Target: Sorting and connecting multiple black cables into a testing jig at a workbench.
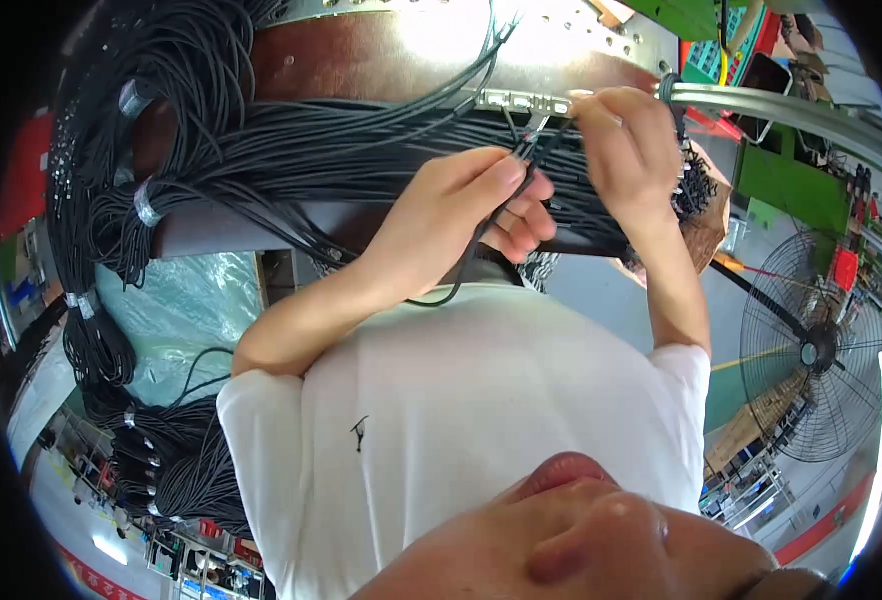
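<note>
A black cable (477, 236) is pinched between the thumb and fingers of my left hand (439, 205), and its tail loops down in front of my shirt. The cable's upper end, with pale thin wires (537, 123), points toward a row of small whitish blocks (521, 102) along the edge of a metal plate. Close to the right end of that row is my right hand (629, 150), its thumb and fingers closed together. Whatever lies between those fingertips is too small and covered to make out. Under both hands lies a thick layer of black cables (351, 165) running sideways.
Tied coils of black cable (146, 205) hang at the left, over a green plastic sheet (186, 315). A perforated metal plate (361, 50) lies beyond the hands. On the right are a metal rail (761, 98), a brown carton (706, 225) and a large standing fan (816, 350).
</note>
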Demonstrator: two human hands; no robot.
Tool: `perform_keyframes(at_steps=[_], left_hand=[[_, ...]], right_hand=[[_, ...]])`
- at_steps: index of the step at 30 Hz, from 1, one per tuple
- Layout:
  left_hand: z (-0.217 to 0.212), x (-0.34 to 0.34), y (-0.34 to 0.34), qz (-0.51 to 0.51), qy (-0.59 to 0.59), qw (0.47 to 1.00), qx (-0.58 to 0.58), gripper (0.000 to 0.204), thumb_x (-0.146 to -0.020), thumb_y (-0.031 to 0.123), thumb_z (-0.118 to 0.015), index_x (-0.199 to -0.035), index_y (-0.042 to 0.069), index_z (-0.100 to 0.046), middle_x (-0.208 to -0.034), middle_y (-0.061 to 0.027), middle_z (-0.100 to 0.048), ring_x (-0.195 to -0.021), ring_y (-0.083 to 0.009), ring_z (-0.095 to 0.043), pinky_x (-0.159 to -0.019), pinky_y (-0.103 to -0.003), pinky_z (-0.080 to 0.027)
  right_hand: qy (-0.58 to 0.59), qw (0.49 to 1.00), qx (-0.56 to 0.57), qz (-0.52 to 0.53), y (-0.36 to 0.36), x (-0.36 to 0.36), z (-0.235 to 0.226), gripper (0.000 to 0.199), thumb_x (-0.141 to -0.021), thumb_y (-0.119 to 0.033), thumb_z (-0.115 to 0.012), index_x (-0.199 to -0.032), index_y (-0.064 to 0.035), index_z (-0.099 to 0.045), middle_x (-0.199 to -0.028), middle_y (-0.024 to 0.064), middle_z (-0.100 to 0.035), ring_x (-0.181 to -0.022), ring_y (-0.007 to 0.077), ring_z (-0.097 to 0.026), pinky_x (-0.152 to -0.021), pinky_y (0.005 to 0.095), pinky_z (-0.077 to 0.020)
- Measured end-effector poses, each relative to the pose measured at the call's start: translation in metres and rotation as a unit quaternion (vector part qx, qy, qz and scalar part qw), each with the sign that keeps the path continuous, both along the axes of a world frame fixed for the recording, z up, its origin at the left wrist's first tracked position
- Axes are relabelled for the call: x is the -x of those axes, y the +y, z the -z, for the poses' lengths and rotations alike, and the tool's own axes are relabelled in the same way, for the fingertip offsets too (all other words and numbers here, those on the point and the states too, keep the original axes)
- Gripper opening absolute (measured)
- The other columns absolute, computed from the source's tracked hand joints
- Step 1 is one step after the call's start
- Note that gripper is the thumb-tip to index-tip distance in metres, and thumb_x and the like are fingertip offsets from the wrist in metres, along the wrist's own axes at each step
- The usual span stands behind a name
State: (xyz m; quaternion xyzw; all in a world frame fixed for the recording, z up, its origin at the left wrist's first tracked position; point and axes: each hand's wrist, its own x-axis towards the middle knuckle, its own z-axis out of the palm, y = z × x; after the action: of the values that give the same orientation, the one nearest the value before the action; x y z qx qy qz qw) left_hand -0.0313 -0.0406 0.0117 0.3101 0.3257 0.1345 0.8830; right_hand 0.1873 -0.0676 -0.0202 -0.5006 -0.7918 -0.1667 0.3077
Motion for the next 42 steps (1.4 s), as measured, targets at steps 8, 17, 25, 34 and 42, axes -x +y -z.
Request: perform_keyframes(at_steps=[8, 17, 25, 34, 42], left_hand=[[0.014, -0.008, 0.002, -0.132, -0.024, 0.986, -0.096, 0.031, -0.102, 0.032, -0.043, -0.114, 0.005, -0.053, -0.061, 0.0065, -0.038, -0.050, 0.0001, -0.029, -0.043, -0.018, -0.022], [0.018, -0.007, 0.007, -0.089, -0.056, 0.993, 0.062, 0.028, -0.103, 0.025, -0.038, -0.100, 0.003, -0.055, -0.061, 0.0060, -0.038, -0.052, -0.0024, -0.027, -0.045, -0.020, -0.022], [0.010, -0.005, 0.013, -0.071, -0.074, 0.988, 0.119, 0.028, -0.103, 0.023, -0.037, -0.105, 0.001, -0.054, -0.066, 0.0011, -0.046, -0.052, -0.0041, -0.034, -0.045, -0.019, -0.028], [0.012, -0.006, 0.012, -0.057, -0.083, 0.987, 0.128, 0.029, -0.103, 0.025, -0.038, -0.108, 0.000, -0.052, -0.066, -0.0027, -0.052, -0.051, -0.0057, -0.040, -0.045, -0.021, -0.033], [0.010, -0.010, 0.012, -0.036, -0.067, 0.990, 0.123, 0.031, -0.103, 0.027, -0.037, -0.108, 0.001, -0.052, -0.066, -0.0045, -0.054, -0.052, -0.0070, -0.043, -0.045, -0.022, -0.037]], right_hand=[[0.076, 0.984, 0.161, -0.005, -0.006, -0.011, 0.019, 0.029, -0.073, 0.004, -0.065, -0.101, -0.0041, -0.064, -0.091, 0.0080, -0.063, -0.088, 0.0280, -0.061, -0.077, 0.0371, -0.0507], [0.076, 0.988, 0.136, -0.010, -0.006, -0.015, 0.022, 0.032, -0.069, 0.001, -0.070, -0.099, -0.0042, -0.064, -0.096, 0.0096, -0.061, -0.088, 0.0280, -0.061, -0.077, 0.0360, -0.0516], [-0.029, 0.988, 0.139, -0.063, -0.004, -0.018, 0.014, 0.030, -0.068, -0.002, -0.063, -0.098, -0.0007, -0.065, -0.100, 0.0113, -0.062, -0.097, 0.0286, -0.061, -0.087, 0.0386, -0.0522], [-0.153, 0.964, 0.195, -0.099, 0.003, -0.014, -0.013, 0.032, -0.069, -0.008, -0.060, -0.098, 0.0047, -0.064, -0.099, 0.0130, -0.061, -0.097, 0.0260, -0.060, -0.096, 0.0417, -0.0485], [-0.163, 0.969, 0.169, -0.072, -0.001, -0.007, -0.010, 0.030, -0.068, -0.007, -0.060, -0.095, 0.0057, -0.063, -0.099, 0.0133, -0.060, -0.097, 0.0259, -0.059, -0.095, 0.0374, -0.0485]])
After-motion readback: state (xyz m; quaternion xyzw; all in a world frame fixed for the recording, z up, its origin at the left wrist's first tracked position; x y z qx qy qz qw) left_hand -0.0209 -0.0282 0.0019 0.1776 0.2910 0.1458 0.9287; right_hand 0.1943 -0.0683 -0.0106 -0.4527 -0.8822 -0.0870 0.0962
